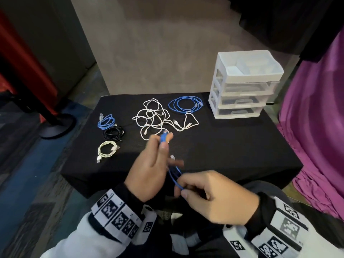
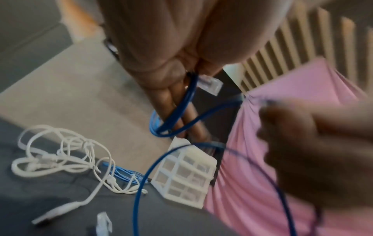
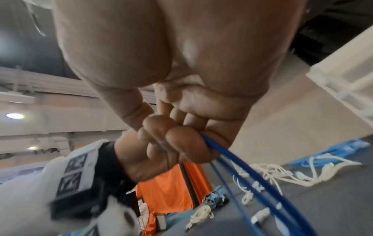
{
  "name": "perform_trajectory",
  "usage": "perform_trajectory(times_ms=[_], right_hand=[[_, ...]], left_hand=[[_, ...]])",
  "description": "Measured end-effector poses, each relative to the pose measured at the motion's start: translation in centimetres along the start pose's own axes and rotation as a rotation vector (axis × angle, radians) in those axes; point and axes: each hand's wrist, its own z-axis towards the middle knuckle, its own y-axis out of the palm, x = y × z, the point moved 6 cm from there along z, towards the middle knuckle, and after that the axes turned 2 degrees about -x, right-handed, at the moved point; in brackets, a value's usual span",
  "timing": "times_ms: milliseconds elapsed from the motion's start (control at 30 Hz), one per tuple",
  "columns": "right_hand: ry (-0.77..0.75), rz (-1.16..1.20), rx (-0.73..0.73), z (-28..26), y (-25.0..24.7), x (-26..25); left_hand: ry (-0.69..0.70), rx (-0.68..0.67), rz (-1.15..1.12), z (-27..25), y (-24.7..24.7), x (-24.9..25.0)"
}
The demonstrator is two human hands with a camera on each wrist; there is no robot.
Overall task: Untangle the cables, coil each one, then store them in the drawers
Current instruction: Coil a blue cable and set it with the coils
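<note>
The blue cable [image 1: 174, 175] looks light, thin and springy, likely to uncoil unless pinched where loops cross. It is held above the table [image 1: 232, 146], well in front of the drawers [image 1: 240, 94]: left hand [image 1: 149, 170] fingers wrapped with loops, right hand [image 1: 214, 196] fingers pinching the strand.

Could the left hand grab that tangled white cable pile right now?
Probably not yet: the left hand already grips the blue cable. Otherwise the tangled white cable pile lies unobstructed just beyond it.

A blue cable [image 1: 174, 175] hangs looped above the table; white cables [image 1: 158, 118] lie tangled beyond. Three coils [image 1: 108, 135] sit left; a blue coil [image 1: 185, 105] lies beside the drawers [image 1: 243, 84].
</note>
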Motion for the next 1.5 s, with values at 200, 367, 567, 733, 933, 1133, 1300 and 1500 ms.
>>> perform_trajectory(times_ms=[200,367,567,733,933,1133,1300,1500], right_hand=[[-0.005,-0.062,0.296,1.8,-5.4,0.0],[0.077,0.006,0.295,2.7,-5.0,1.9],[0.108,0.299,0.112,2.6,-3.1,3.4],[0.125,0.144,0.082,2.8,-3.6,3.0],[0.120,0.192,0.073,3.3,-3.9,2.8],[0.118,0.285,0.033,3.3,-3.0,3.8],[0.067,0.543,0.089,3.5,-2.3,3.9],[0.117,0.860,0.031,3.5,-1.0,3.8]], left_hand=[[-0.225,-0.274,-0.231,-2.0,2.3,-0.6],[-0.259,-0.389,-0.364,-2.3,2.7,0.3],[-0.294,-0.424,-0.371,-3.0,2.2,-0.2],[-0.175,-0.429,-0.089,-2.5,1.4,-0.2],[-0.243,-0.459,-0.354,-2.1,1.4,-0.9],[-0.431,-0.338,-0.689,-2.1,1.4,-2.0],[-0.417,-0.376,-0.669,-1.8,1.6,-1.6],[-0.489,-0.508,-0.729,-2.4,1.8,-1.7]])
